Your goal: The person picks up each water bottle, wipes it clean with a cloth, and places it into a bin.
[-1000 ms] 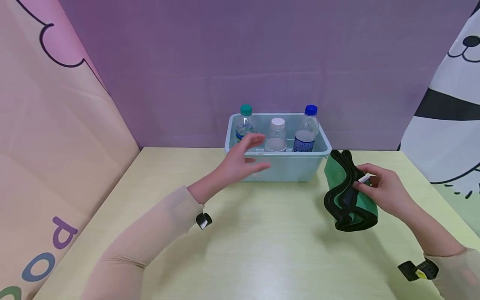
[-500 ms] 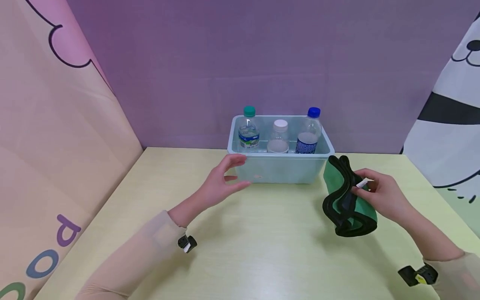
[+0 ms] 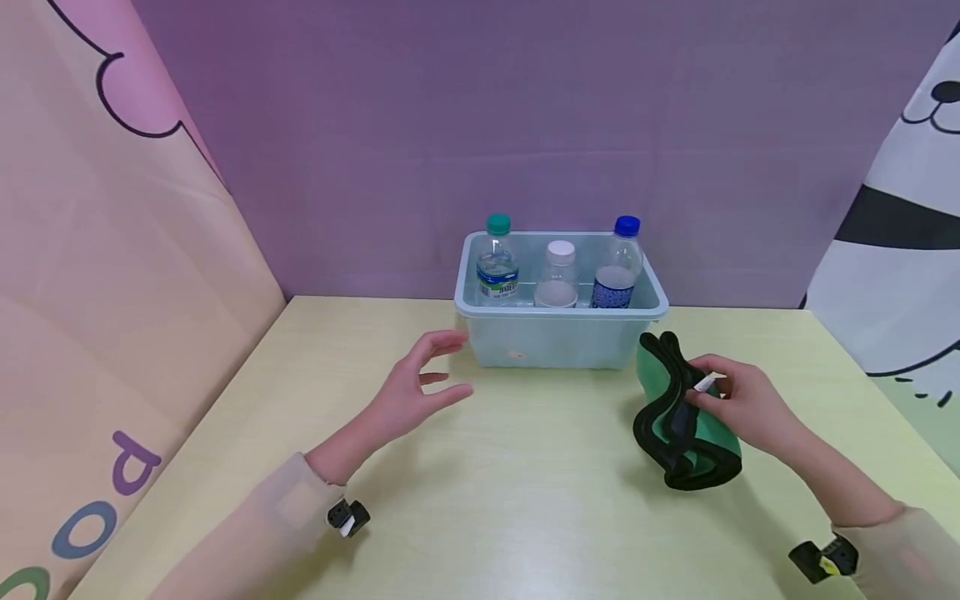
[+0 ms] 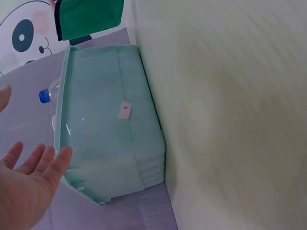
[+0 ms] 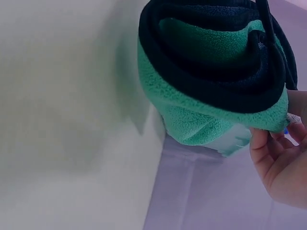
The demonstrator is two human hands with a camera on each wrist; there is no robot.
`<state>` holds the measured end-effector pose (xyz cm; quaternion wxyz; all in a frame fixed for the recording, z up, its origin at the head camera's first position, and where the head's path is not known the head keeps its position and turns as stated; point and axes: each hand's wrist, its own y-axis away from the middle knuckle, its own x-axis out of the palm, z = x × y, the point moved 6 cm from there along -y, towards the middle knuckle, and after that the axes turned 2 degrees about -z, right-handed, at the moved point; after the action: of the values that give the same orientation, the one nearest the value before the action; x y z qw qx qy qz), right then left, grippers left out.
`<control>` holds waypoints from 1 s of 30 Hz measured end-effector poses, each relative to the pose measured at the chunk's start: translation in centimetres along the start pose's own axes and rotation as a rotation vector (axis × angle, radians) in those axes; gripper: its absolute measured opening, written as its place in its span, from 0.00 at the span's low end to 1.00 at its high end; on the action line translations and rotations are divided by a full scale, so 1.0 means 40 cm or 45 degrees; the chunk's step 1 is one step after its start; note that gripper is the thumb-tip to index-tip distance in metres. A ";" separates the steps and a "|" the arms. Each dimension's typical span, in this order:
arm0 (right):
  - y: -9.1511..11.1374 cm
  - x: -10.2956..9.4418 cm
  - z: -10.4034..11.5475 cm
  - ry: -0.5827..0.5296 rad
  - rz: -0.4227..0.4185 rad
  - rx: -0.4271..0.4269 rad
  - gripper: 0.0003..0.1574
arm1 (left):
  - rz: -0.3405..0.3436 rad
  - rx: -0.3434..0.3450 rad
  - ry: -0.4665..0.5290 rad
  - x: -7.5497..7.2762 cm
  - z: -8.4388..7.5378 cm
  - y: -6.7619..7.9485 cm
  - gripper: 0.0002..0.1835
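My right hand [image 3: 742,404] pinches a folded green cloth [image 3: 716,433] with dark edging, held above the table to the right. In the right wrist view the cloth [image 5: 201,120] shows a fuzzy green side, with thumb and fingers at its edge and a small white tag beside them. My left hand [image 3: 401,396] holds nothing; its fingers are spread and relaxed in front of the left part of a pale blue bin [image 3: 555,342]. The left wrist view shows that hand [image 4: 29,187] palm up beside the bin's wall.
Inside the bin stand a green-capped bottle [image 3: 497,267], a white-capped bottle [image 3: 558,279] and a blue-capped bottle [image 3: 617,271]. The bin sits at the back of the pale table [image 3: 510,500], against a purple backdrop [image 3: 420,150]. Printed cloth walls flank both sides.
My left hand has drawn back from the bin, down and to the left. The right hand, still holding the cloth, has come slightly nearer and to the left.
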<state>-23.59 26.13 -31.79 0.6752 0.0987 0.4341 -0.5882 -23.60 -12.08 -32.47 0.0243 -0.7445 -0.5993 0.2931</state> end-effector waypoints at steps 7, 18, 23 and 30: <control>-0.008 0.054 -0.012 -0.005 0.086 0.042 0.19 | -0.006 -0.010 -0.030 -0.028 0.024 0.027 0.35; -0.036 0.148 -0.005 -0.026 0.245 0.063 0.19 | 0.015 -0.030 -0.078 -0.043 0.043 0.051 0.35; -0.038 0.180 0.003 -0.073 0.266 0.043 0.19 | 0.025 -0.041 -0.082 -0.042 0.050 0.057 0.35; -0.037 0.206 0.008 -0.151 0.329 0.066 0.22 | 0.038 -0.055 -0.091 -0.046 0.052 0.062 0.35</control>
<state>-25.32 19.66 -36.81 0.7669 0.1362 0.3618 -0.5123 -22.58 -15.12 -34.39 -0.0176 -0.7427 -0.5950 0.3067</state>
